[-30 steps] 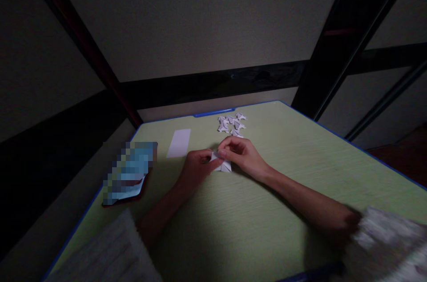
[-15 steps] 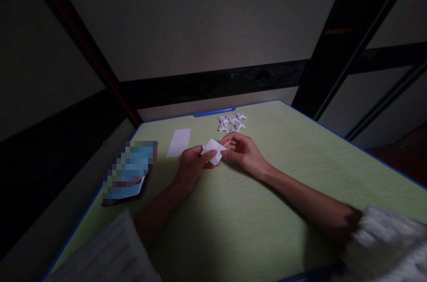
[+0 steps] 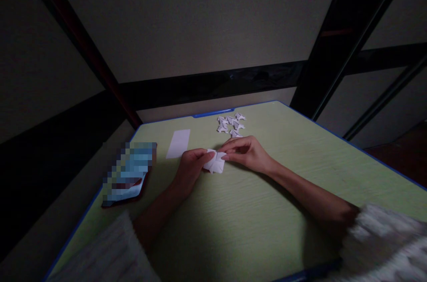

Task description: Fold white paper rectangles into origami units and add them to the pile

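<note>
A small piece of folded white paper (image 3: 216, 164) with creases and flaps is held between my two hands over the middle of the table. My left hand (image 3: 192, 166) pinches its left side, thumb on top and fingers beneath. At its upper right edge, the thumb and fingertips of my right hand (image 3: 247, 153) close on the paper. Just beyond my right hand lie several small folded paper figures (image 3: 231, 124) in a cluster. A flat white paper sheet (image 3: 179, 143) rests to the left, beyond my left hand.
On the left of the pale green table (image 3: 253, 219) lies a blurred blue object with a dark red edge (image 3: 131, 175), perhaps a phone or case. A blue handle strip (image 3: 213, 113) sits at the far edge. Cabinet panels (image 3: 200, 19) rise behind the table.
The folded paper has turned from a diamond position and tilted, sitting slightly lower. My right hand has shifted a little right along its edge, and more of the nearest paper figure shows.
</note>
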Action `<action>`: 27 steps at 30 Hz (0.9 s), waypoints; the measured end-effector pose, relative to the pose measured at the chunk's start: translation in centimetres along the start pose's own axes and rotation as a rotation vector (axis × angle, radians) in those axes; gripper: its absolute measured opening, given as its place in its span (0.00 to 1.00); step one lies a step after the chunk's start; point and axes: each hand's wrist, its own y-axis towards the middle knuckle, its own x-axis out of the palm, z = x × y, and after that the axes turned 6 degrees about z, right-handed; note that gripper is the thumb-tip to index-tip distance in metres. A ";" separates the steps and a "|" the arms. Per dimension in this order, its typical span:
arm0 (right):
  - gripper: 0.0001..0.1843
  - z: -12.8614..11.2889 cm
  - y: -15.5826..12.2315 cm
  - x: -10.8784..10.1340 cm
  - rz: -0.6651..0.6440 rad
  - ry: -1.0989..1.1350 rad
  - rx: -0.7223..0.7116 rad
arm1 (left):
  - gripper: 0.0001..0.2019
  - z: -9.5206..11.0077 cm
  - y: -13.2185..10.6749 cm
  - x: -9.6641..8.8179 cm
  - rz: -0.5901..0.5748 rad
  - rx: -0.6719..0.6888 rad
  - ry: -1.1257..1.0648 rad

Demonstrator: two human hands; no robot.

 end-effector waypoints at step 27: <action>0.06 0.1 0.2 0.0 -0.114 0.157 0.342 | 0.09 0.5 -0.3 0.2 -0.051 0.070 0.205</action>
